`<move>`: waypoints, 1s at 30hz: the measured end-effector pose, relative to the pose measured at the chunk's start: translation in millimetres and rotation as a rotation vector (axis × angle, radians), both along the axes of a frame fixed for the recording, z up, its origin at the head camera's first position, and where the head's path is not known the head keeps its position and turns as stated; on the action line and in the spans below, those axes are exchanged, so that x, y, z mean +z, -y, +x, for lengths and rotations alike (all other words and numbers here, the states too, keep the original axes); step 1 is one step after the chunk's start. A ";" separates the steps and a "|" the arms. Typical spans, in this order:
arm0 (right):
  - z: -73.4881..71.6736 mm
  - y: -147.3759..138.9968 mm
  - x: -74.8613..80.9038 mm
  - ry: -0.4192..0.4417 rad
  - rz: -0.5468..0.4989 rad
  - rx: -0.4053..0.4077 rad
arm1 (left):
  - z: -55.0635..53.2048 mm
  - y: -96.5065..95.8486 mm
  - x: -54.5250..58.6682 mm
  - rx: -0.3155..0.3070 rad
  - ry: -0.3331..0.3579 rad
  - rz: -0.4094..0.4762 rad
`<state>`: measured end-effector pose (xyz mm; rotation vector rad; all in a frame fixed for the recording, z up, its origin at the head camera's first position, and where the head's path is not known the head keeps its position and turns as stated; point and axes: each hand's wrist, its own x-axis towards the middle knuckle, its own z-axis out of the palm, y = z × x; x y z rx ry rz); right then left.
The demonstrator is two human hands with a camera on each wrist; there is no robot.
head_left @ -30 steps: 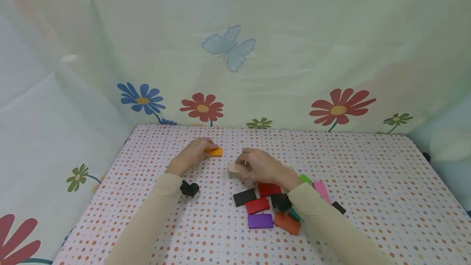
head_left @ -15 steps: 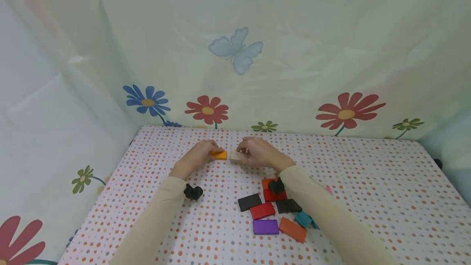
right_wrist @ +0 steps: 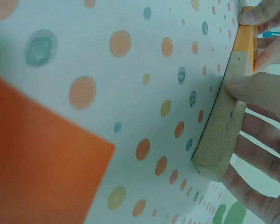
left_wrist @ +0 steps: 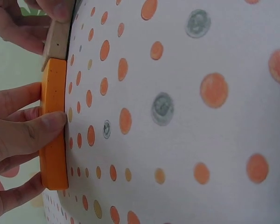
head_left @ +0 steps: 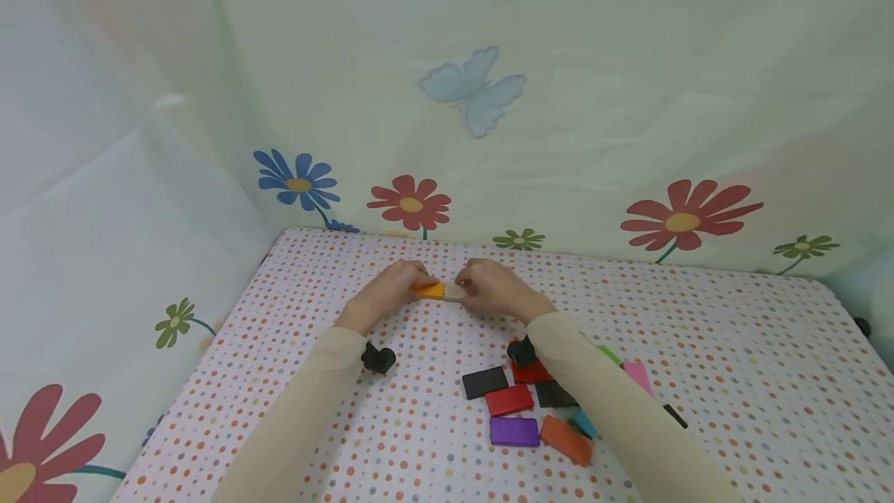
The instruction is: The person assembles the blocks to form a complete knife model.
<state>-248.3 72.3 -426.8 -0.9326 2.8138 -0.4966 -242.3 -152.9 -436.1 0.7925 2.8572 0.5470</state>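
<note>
My left hand (head_left: 393, 291) grips an orange wooden block (left_wrist: 53, 154) lying flat on the dotted tabletop, thumb on the near side and fingers behind. A plain beige wooden block (right_wrist: 221, 121) is held by my right hand (head_left: 499, 287), its thumb on the near face and the fingers around the back. The two blocks stand end to end in one row, their short ends meeting in both wrist views. In the head view they form a short strip between the hands, partly covered by fingers.
Nearer the body lie several loose blocks: black (head_left: 485, 383), red (head_left: 509, 400), purple (head_left: 514, 431) and orange-red (head_left: 567, 441). Pink (head_left: 637, 376) and green (head_left: 610, 353) blocks show beyond the right sleeve, which hides part of the group. A flowered sheet (head_left: 559, 138) hangs behind the table.
My right hand has slid the beige block away from the body and over to the orange one, closing the gap between them. My left hand keeps its grip on the orange block.
</note>
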 end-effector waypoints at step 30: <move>62.4 -53.7 48.1 0.010 -0.022 -0.010 | 10.1 6.4 -1.7 0.065 -0.004 0.003</move>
